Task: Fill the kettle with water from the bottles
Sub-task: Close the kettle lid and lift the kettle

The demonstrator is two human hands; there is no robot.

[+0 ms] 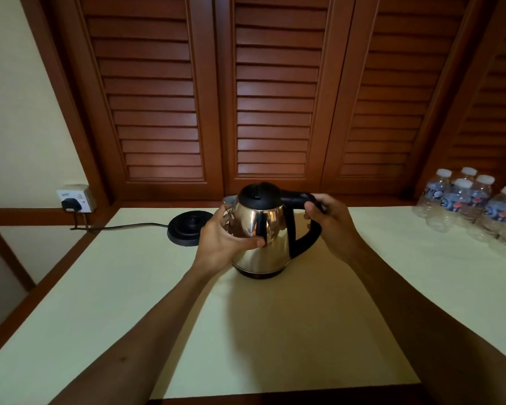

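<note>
A steel kettle [270, 226] with a black lid and black handle stands on the pale table [129, 287], its lid down. My left hand [222, 239] grips the kettle's left side, thumb across the front. My right hand [330, 217] grips the top of the black handle on the right. Several clear water bottles [468, 206] with white caps and blue labels stand grouped at the table's far right, away from both hands.
The kettle's black base [187, 230] sits just left of the kettle, its cord running to a plug in a wall socket [76, 198] at the left. Brown louvred doors [272, 92] stand behind the table. The table's wooden edge runs along the left side.
</note>
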